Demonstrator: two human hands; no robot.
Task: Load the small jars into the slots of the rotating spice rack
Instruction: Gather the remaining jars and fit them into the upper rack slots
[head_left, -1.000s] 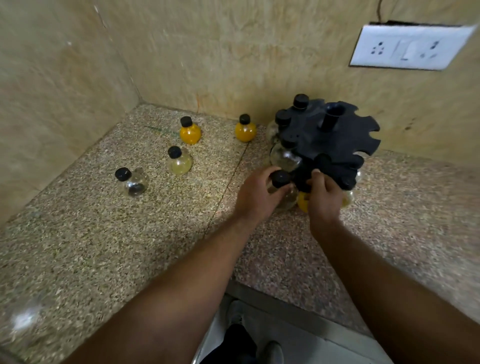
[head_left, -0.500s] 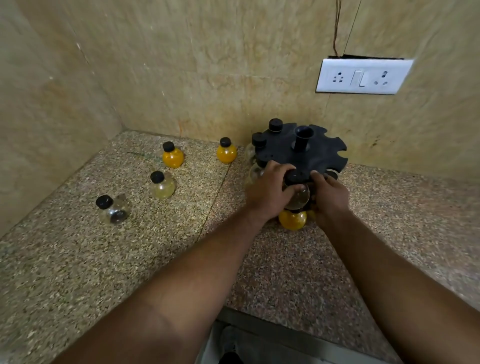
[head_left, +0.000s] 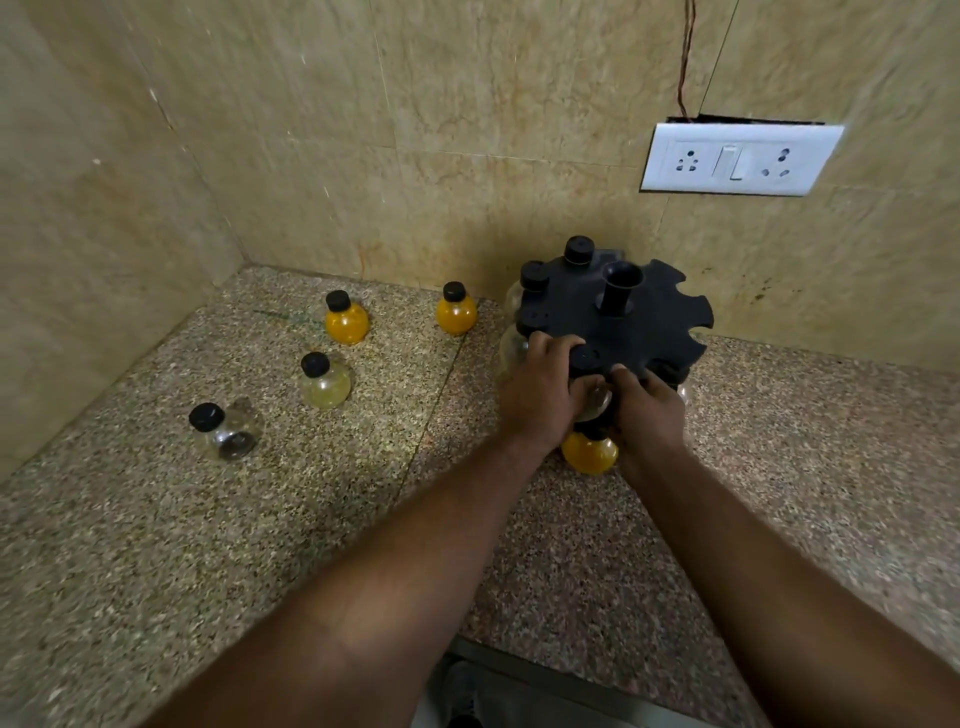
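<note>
The black rotating spice rack (head_left: 654, 317) stands against the back wall, with several black-capped jars hanging in its left and front slots. My left hand (head_left: 543, 395) grips a clear jar (head_left: 592, 400) sitting in the rack's near slot, its black cap above my fingers. My right hand (head_left: 649, 410) holds the rack's front edge right beside that jar. An orange jar (head_left: 589, 452) hangs in the lower tier below both hands. Loose on the counter stand two orange jars (head_left: 347, 319) (head_left: 456, 310), a pale yellow jar (head_left: 325, 382) and a clear jar (head_left: 224, 432).
The speckled stone counter (head_left: 260, 519) meets tiled walls at the back and left, forming a corner. A white socket plate (head_left: 737, 158) is on the back wall above the rack. The counter's front edge runs below my forearms, with the floor and my shoe beneath.
The clear jar rose from beside the rack's lower tier into the near slot of the top tier. Both hands stayed together at the rack's front; the camera view shifted downward.
</note>
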